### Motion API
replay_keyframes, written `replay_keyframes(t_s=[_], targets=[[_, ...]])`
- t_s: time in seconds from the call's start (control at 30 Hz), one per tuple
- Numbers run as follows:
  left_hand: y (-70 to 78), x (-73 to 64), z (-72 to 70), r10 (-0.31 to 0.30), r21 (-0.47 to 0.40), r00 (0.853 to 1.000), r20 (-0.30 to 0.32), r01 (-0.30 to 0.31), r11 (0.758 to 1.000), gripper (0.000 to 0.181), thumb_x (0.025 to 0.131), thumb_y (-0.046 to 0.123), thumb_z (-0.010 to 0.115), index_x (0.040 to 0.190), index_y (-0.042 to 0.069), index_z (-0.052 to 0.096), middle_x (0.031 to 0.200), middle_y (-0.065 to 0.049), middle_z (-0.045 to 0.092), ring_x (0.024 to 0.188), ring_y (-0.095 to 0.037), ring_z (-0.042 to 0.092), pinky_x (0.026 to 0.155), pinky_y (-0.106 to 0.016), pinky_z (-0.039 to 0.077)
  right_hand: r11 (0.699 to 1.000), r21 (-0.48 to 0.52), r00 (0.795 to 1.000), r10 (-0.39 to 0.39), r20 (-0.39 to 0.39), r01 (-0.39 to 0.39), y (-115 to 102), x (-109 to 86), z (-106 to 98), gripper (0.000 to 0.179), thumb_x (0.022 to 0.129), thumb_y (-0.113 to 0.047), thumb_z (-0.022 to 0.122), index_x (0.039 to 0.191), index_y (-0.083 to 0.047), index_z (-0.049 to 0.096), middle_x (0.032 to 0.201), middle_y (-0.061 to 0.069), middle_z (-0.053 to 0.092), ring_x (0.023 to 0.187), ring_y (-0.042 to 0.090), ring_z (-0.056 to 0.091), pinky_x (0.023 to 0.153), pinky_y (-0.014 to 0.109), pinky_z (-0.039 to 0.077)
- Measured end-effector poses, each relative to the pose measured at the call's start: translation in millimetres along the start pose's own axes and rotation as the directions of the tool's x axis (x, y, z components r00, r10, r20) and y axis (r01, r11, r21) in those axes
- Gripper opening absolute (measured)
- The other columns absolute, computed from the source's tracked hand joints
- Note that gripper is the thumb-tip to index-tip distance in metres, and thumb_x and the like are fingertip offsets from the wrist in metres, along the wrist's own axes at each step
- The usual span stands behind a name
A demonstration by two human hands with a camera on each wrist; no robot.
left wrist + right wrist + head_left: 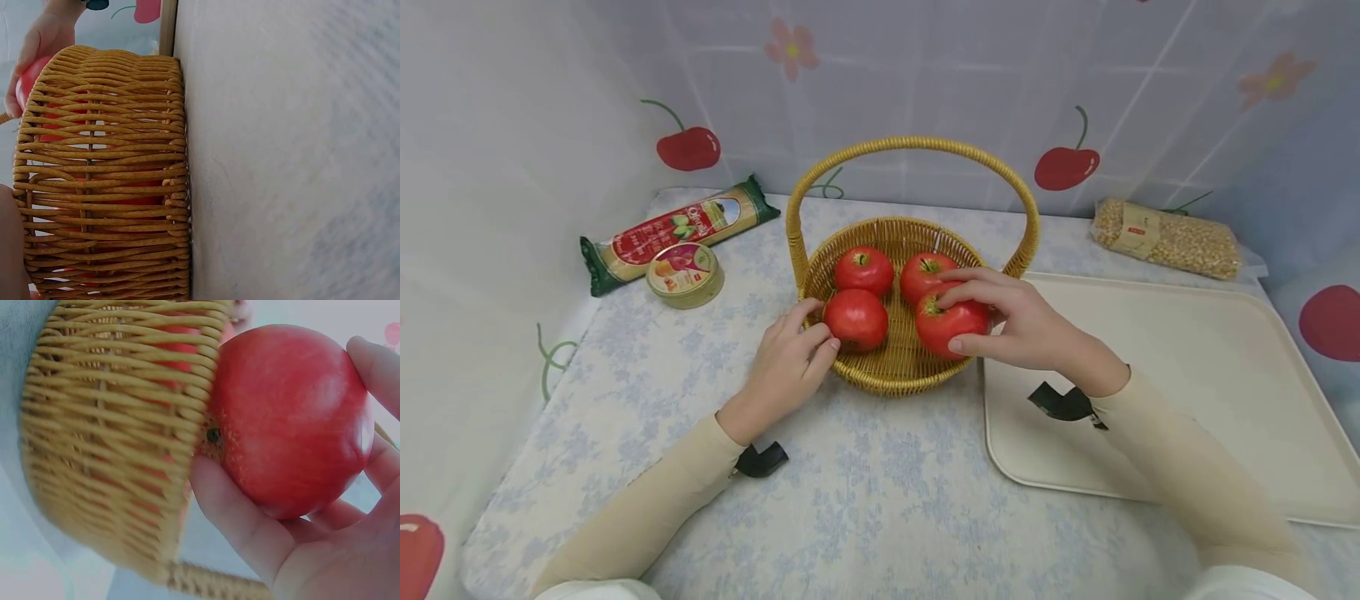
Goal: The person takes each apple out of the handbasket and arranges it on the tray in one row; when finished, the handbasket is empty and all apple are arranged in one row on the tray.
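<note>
A round wicker basket (895,387) with a tall arched handle stands on the table. My right hand (1026,325) grips a red apple (287,419) at the basket's right rim, its fingers and thumb spread around the fruit. In the right wrist view that apple is up at the rim. Three other apples lie inside: one at front left (855,321), one at back left (863,271), and one at back right (921,275), partly covered. At the left rim my left hand (782,358) holds the basket with bent fingers, right beside the front-left apple.
A beige tray (1150,333) lies right of the basket, under my right forearm. Behind it is a bag of corn kernels (1172,237). Toward the back left lie a spaghetti pack (677,229) and a round tin (685,275). A patterned curtain (917,83) hangs behind.
</note>
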State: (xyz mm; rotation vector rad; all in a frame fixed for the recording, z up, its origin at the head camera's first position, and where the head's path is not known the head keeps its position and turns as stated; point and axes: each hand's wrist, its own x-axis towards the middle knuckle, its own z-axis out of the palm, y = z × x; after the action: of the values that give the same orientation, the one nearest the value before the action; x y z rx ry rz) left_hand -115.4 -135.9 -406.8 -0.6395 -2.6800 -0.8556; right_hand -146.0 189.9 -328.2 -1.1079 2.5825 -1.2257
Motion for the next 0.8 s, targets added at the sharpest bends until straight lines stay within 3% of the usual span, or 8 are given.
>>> replay_keyframes(t_s=[0.23,0.57,0.8], targets=[[0.1,-0.3,0.6,-0.009,-0.014,1.000,-0.002,0.009,1.000,0.026,0.101,0.024,0.052,0.082,0.013,0.065,0.140,-0.019,0.055,0.121,-0.041,0.058,0.097,-0.063,0.045,1.000,-0.026,0.997,-0.003,-0.077,0.001,-4.4,-25.3,-17.4,0.042,0.077,-0.001,0.084,0.114,-0.012,0.068,0.141,0.012,0.058,0.122,-0.003,0.051,0.073,0.020,0.058],[-0.7,-0.4,2.3,-0.006,-0.016,1.000,-0.010,0.006,1.000,0.025,0.101,0.024,0.052,0.082,0.013,0.065,0.140,-0.020,0.056,0.125,-0.039,0.057,0.102,-0.063,0.042,0.998,-0.048,0.984,0.038,-0.172,-0.047,-3.8,-61.3,-33.4,0.047,0.072,0.007,0.084,0.112,-0.010,0.066,0.140,0.010,0.057,0.126,0.001,0.051,0.074,0.016,0.057],[-1.4,-0.4,3.0,0.005,-0.010,1.000,-0.023,-0.005,1.000,0.025,0.100,0.024,0.052,0.081,0.013,0.064,0.139,-0.020,0.056,0.124,-0.039,0.058,0.104,-0.062,0.041,0.993,-0.063,0.967,0.083,-0.242,-0.101,9.7,-75.7,-42.4,0.048,0.074,0.010,0.082,0.115,-0.005,0.065,0.139,-0.012,0.055,0.125,0.000,0.051,0.076,0.011,0.054]])
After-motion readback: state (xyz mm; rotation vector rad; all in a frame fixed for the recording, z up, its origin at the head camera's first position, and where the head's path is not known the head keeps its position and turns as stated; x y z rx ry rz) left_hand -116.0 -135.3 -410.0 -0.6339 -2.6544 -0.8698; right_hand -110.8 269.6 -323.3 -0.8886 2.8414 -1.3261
